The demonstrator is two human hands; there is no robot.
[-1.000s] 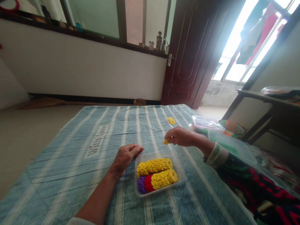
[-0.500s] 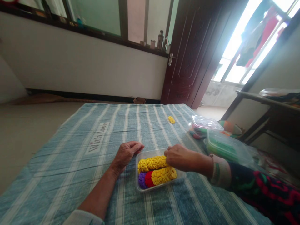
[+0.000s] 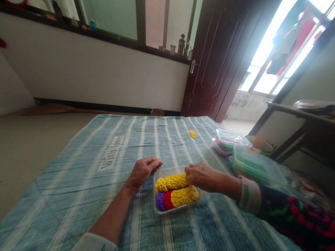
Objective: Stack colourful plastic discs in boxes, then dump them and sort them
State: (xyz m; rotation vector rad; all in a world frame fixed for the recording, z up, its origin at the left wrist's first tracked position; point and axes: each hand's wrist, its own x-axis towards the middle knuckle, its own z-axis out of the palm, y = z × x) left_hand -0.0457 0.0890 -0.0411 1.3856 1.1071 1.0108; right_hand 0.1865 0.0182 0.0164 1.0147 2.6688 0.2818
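Currently, the right hand [image 3: 200, 177] covers yellow discs [image 3: 171, 182] at two o'clock in the plastic box [image 3: 167, 172]; I cannot tell its grip. At ten, the left hand [image 3: 141, 171] rests curled closed.

Yellow, red and purple discs [image 3: 180, 197] on white-striped blue cloth [image 3: 78, 188]

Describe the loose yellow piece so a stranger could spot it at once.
Find the striped blue cloth, then look near its far edge, towards the door. The flat yellow piece lies there alone, unlike the yellow ones packed in the clear box.
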